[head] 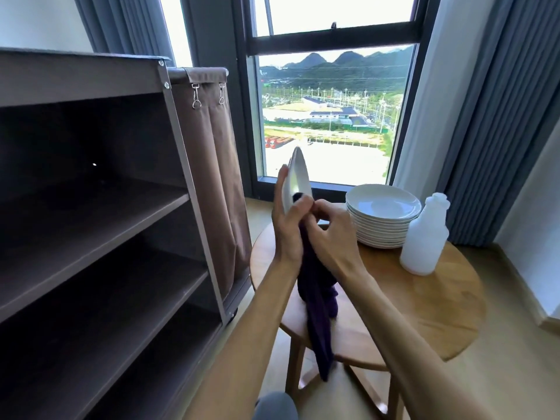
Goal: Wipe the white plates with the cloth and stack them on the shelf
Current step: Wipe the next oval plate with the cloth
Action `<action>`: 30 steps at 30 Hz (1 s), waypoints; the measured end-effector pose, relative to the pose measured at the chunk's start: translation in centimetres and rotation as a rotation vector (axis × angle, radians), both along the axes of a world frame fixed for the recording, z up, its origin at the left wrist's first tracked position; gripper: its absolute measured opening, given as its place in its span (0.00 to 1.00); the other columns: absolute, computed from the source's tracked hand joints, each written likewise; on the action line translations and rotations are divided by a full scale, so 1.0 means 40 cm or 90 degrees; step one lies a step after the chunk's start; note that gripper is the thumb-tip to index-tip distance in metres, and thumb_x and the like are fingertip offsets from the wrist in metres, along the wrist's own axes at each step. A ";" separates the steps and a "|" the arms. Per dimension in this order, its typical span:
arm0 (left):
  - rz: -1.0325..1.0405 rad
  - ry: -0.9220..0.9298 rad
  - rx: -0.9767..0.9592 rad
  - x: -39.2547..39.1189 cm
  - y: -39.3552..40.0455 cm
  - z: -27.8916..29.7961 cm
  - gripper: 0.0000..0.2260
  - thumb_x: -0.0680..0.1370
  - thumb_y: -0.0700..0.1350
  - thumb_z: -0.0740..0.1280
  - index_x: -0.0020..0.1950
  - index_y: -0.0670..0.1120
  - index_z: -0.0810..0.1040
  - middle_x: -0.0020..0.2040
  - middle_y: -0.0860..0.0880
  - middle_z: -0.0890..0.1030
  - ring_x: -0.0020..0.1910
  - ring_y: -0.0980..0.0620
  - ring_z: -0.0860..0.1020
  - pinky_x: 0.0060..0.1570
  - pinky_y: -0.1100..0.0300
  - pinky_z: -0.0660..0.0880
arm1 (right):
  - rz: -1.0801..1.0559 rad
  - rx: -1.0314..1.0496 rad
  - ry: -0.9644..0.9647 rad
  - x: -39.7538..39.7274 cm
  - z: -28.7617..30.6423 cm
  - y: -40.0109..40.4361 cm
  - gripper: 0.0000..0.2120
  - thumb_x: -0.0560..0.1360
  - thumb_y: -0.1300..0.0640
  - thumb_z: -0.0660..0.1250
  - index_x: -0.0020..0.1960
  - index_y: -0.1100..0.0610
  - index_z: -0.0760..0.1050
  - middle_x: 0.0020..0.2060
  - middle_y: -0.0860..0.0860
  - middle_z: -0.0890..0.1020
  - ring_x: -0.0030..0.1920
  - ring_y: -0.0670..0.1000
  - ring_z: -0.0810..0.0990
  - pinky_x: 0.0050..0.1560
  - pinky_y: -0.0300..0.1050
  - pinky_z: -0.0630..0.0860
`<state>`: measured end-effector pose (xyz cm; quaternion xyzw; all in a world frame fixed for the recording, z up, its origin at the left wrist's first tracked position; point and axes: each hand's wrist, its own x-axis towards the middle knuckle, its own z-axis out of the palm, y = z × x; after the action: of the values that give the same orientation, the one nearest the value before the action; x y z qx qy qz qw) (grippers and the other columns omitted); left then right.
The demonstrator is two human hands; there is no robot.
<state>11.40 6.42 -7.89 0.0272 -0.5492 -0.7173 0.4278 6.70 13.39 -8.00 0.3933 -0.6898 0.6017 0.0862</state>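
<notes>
White plate (pixel 295 180) stands on edge above the table (pixel 424 304), gripped by the left hand (pixel 288 225); the right hand (pixel 330 234) pinches the dark cloth (pixel 318 298), seemingly against its face. Stack (pixel 383 219) sits right.

No readable text, label, brand or number on anything visible.

Table (pixel 424 304) with plates (pixel 382 219), bottle (pixel 424 237)

White spray bottle (pixel 424 237) upright on round wooden table (pixel 439 304); brown fabric bag (pixel 209 165) by window (pixel 330 116).
</notes>
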 end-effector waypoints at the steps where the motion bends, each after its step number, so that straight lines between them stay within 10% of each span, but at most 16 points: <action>1: -0.042 -0.010 0.071 0.001 -0.002 -0.004 0.29 0.67 0.54 0.76 0.63 0.40 0.79 0.51 0.48 0.80 0.48 0.52 0.81 0.48 0.58 0.79 | 0.039 -0.013 -0.001 0.009 0.010 0.004 0.08 0.79 0.60 0.66 0.42 0.59 0.81 0.34 0.49 0.82 0.38 0.52 0.81 0.39 0.47 0.79; 3: -0.073 -0.010 0.154 0.008 0.011 0.001 0.11 0.70 0.53 0.73 0.37 0.45 0.82 0.34 0.51 0.76 0.34 0.55 0.78 0.38 0.61 0.77 | 0.084 -0.030 0.000 0.019 0.023 0.006 0.06 0.78 0.61 0.67 0.44 0.58 0.81 0.34 0.48 0.81 0.39 0.51 0.82 0.39 0.45 0.80; 5: -0.097 0.003 0.165 0.012 0.023 0.005 0.17 0.79 0.49 0.65 0.31 0.49 0.81 0.32 0.51 0.78 0.32 0.55 0.79 0.36 0.62 0.78 | 0.066 -0.038 0.022 0.013 0.027 -0.002 0.04 0.77 0.57 0.68 0.45 0.55 0.79 0.33 0.50 0.80 0.37 0.54 0.81 0.39 0.53 0.80; 9: -0.176 0.030 0.205 0.039 0.043 -0.022 0.12 0.77 0.45 0.64 0.52 0.46 0.88 0.47 0.45 0.86 0.47 0.49 0.84 0.43 0.59 0.81 | -0.060 -0.031 0.066 -0.045 0.043 -0.039 0.09 0.75 0.50 0.70 0.42 0.54 0.73 0.29 0.47 0.76 0.33 0.54 0.77 0.36 0.57 0.77; 13: -0.178 0.045 0.134 0.051 0.064 -0.057 0.40 0.63 0.43 0.69 0.78 0.45 0.68 0.64 0.39 0.79 0.62 0.41 0.79 0.56 0.49 0.80 | -0.168 0.047 -0.030 -0.160 0.058 -0.057 0.07 0.80 0.52 0.67 0.47 0.53 0.71 0.35 0.46 0.77 0.43 0.57 0.81 0.44 0.53 0.77; 16: -0.102 0.034 0.035 0.037 0.068 -0.072 0.41 0.65 0.45 0.69 0.79 0.50 0.66 0.73 0.38 0.72 0.72 0.36 0.71 0.68 0.34 0.72 | -0.170 0.131 -0.060 -0.174 0.047 -0.056 0.08 0.83 0.51 0.60 0.55 0.56 0.72 0.42 0.51 0.79 0.47 0.60 0.81 0.47 0.55 0.78; 21: -0.020 0.055 0.010 0.022 0.045 -0.033 0.37 0.71 0.48 0.69 0.80 0.43 0.63 0.68 0.43 0.78 0.68 0.45 0.77 0.63 0.52 0.76 | 0.053 0.081 0.043 -0.050 0.047 -0.027 0.08 0.82 0.50 0.58 0.54 0.52 0.74 0.41 0.50 0.83 0.42 0.54 0.83 0.45 0.61 0.81; 25: -0.096 0.093 0.160 0.029 0.006 0.001 0.15 0.71 0.45 0.68 0.49 0.34 0.79 0.34 0.48 0.79 0.34 0.53 0.80 0.37 0.62 0.78 | 0.139 0.047 0.071 0.022 0.042 0.010 0.04 0.76 0.55 0.64 0.47 0.55 0.76 0.35 0.54 0.80 0.37 0.56 0.79 0.40 0.59 0.79; 30: -0.168 0.091 0.294 0.047 0.038 0.001 0.09 0.69 0.45 0.65 0.34 0.45 0.84 0.35 0.45 0.81 0.34 0.48 0.81 0.39 0.58 0.79 | 0.057 0.165 0.017 -0.032 0.005 0.040 0.04 0.68 0.55 0.69 0.37 0.51 0.74 0.25 0.48 0.73 0.30 0.48 0.70 0.39 0.54 0.75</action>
<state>13.27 7.94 -7.84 0.0013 -0.3381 -0.8733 0.3507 5.44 14.99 -7.79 0.4396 -0.7424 0.5052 0.0166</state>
